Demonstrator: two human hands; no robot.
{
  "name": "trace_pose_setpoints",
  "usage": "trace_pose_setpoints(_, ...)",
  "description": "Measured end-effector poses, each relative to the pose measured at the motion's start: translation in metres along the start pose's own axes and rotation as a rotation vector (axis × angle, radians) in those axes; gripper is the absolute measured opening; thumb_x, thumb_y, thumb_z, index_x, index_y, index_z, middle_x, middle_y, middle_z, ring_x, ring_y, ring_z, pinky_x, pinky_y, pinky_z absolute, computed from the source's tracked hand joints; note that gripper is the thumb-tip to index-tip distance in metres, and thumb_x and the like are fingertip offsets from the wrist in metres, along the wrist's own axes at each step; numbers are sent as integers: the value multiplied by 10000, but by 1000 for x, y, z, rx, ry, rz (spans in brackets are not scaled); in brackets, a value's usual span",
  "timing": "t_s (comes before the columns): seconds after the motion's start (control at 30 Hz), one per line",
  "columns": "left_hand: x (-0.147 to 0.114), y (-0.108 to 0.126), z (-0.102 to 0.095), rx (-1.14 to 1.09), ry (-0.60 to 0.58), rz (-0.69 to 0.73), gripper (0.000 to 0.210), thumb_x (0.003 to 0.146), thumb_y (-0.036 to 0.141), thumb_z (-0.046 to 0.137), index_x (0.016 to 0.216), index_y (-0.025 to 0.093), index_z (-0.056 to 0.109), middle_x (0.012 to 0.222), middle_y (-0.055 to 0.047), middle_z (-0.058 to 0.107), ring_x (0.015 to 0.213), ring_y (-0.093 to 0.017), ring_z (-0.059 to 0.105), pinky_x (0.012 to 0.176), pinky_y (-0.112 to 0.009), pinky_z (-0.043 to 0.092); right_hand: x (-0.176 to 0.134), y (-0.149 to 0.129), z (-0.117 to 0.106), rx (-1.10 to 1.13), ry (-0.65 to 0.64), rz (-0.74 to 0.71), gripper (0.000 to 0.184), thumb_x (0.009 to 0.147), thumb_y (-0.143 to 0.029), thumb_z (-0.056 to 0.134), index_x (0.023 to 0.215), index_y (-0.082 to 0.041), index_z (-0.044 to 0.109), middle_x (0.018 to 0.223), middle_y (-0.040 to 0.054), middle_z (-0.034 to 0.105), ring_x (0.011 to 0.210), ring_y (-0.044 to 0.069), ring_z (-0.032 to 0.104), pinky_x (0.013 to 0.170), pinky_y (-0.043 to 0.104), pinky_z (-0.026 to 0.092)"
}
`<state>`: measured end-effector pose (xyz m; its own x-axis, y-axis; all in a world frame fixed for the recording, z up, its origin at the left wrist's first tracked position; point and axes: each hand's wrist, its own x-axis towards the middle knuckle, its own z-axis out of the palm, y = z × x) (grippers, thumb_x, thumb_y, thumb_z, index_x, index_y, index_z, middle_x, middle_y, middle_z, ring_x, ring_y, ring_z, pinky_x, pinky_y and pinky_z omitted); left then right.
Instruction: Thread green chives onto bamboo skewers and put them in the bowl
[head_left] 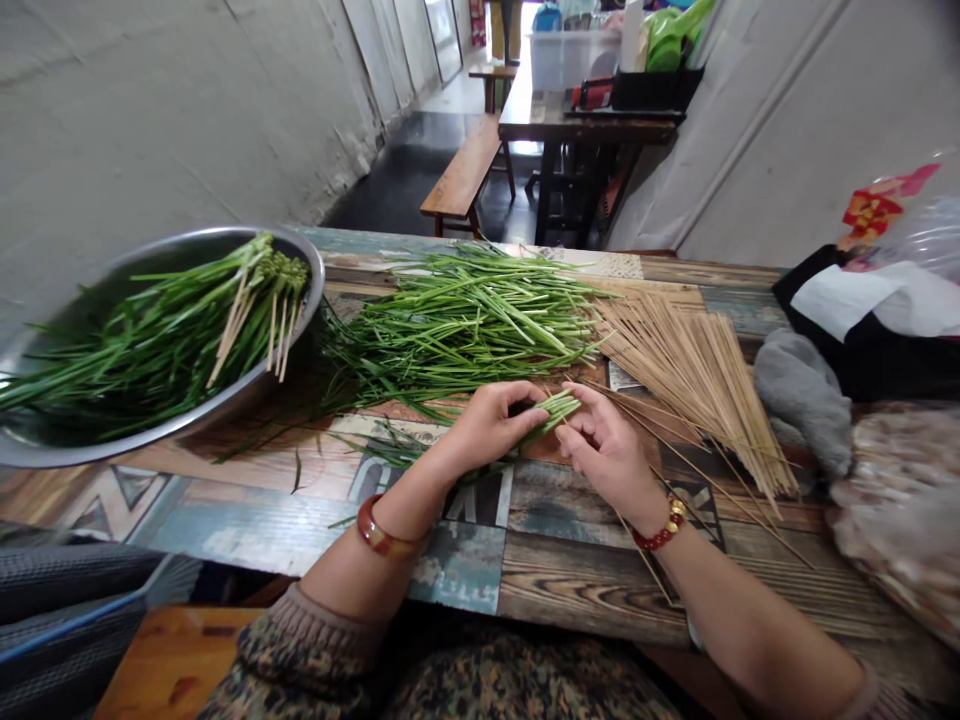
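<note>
The person's bare left hand (501, 422) closes in a grip, thumb laid forward, fingers curled over the far side. Just right of that grip, the bare right hand (611, 455) faces it, fingers bent inward, thumb pointing toward it. The left forearm (349, 580) and right forearm (750, 600) slant in from below the grip, converging, wrists apart.

Left of the skewers (686, 380), the bowl (150, 440) is cut off; right, the bag (900, 500) has blurred contents.
</note>
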<state>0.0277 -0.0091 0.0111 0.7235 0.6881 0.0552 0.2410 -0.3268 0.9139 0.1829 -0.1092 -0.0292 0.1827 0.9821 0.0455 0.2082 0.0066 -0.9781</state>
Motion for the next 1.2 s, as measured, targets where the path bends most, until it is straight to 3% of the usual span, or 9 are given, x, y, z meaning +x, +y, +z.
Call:
trace_pose_setpoints(0.1, 0, 1, 0, -13, 10, -7, 160, 836, 241, 576, 850, 111, 669, 809, -41, 685, 738, -133, 585, 690, -233, 461, 0, -1, 0, 16, -19, 3, 456, 930, -313, 494, 1361, -190, 409, 591, -66, 503, 502, 102, 457, 489, 233, 404)
trace_pose_setpoints(0.27, 0, 0, 1, -57, -75, -16, 218, 864, 288, 549, 910, 111, 669, 843, -39, 673, 771, -134, 571, 703, -228, 452, -1, -3, 1, -6, -38, -37, 512, 943, -275, 457, 1435, -207, 334, 605, -60, 507, 522, 114, 477, 541, 262, 435)
trace_pose_setpoints(0.5, 1, -4, 5, -68, -96, -70, 384, 901, 399, 462, 657, 117, 554, 609, 27, 450, 604, -86, 400, 546, -192, 331, -2, -6, -1, -64, -83, -59, 556, 948, -276, 443, 1475, -181, 292, 625, -53, 492, 528, 114, 460, 548, 262, 427)
trace_pose_setpoints(0.7, 0, -6, 8, -69, -136, -69, 407, 894, 420, 472, 622, 123, 539, 579, 32, 427, 567, -80, 377, 536, -199, 310, -2, -6, -1, -156, -49, -109, 500, 941, -277, 441, 1425, -173, 373, 614, -40, 527, 549, 129, 503, 551, 258, 423)
trace_pose_setpoints(0.97, -2, -5, 10, 263, -79, 53, 334, 916, 352, 467, 729, 131, 633, 610, 9, 571, 569, -96, 470, 558, -210, 335, 2, -3, 3, -25, -7, -12, 290, 907, -341, 518, 1147, -178, 521, 549, -67, 531, 469, 102, 495, 490, 222, 405)
trace_pose_setpoints(1.2, -4, -2, 0, 552, -72, 135, 284, 950, 316, 442, 963, 173, 687, 882, -61, 724, 798, -153, 647, 721, -240, 420, 5, 0, 0, -34, 44, 17, 238, 895, -392, 528, 965, -167, 562, 540, -57, 546, 415, 85, 485, 432, 201, 376)
